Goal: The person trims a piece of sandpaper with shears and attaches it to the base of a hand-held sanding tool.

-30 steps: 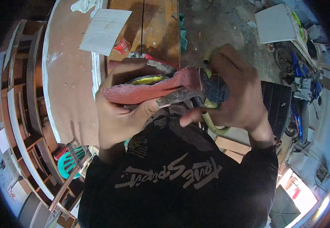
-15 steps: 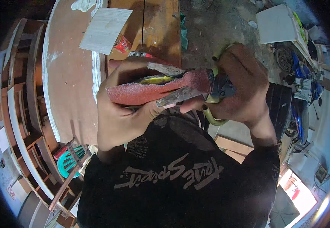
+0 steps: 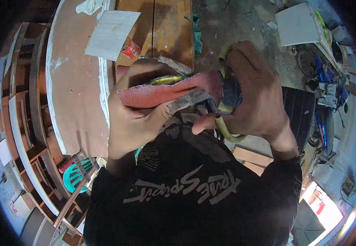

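Note:
A folded piece of red sandpaper wraps around a thick pad with a yellow layer showing along its edge. My left hand is closed on it, the thumb pressing a greyish flap on the near side. Facing it, my right hand curls around a dark tool with yellow-green curved bars. The tool's body is mostly hidden by my fingers. The right thumb sticks out below the sandpaper's right end, apart from the flap.
A large brown panel with white edges lies on the left beside a wooden table. On them rest a pale board piece and a red can. Shelving frames stand far left; a blue motorcycle is at right.
My right hand and the tool have shifted slightly left and upward. The greyish flap's right end has bent, and the right thumb has moved away from it.

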A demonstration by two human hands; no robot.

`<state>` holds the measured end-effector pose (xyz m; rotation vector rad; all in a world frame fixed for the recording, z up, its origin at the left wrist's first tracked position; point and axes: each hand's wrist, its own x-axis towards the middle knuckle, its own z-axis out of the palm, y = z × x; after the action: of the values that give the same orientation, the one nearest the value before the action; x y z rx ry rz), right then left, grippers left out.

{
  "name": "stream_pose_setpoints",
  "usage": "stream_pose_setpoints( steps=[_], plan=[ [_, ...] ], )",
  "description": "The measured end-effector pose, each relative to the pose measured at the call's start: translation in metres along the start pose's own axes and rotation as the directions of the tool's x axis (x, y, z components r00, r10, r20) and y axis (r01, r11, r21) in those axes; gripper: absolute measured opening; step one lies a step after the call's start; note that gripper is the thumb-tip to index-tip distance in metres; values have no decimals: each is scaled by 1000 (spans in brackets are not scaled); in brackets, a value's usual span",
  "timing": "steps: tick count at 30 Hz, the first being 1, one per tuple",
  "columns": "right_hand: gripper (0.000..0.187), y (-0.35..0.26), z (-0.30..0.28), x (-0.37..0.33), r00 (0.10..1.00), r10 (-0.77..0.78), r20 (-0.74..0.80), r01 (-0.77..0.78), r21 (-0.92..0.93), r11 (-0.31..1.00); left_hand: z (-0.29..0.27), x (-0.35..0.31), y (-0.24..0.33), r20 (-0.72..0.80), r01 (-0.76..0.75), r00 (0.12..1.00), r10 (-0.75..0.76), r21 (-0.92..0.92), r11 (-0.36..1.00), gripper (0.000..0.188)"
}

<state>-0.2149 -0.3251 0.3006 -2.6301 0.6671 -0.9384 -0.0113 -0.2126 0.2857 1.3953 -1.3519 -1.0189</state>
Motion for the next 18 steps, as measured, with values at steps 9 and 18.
stream_pose_setpoints(
  steps=[9, 18],
  plan=[
    [77, 13, -4, -11, 994, -112, 14, 111, 13, 994, -6, 3, 1, 71, -150, 988, 140, 163, 975, 57],
    [80, -1, -9, -2, 995, -1, 97, 3, -17, 1000, 2, -6, -2, -20, -7, 1000, 7, -19, 1000, 49]
  ],
)
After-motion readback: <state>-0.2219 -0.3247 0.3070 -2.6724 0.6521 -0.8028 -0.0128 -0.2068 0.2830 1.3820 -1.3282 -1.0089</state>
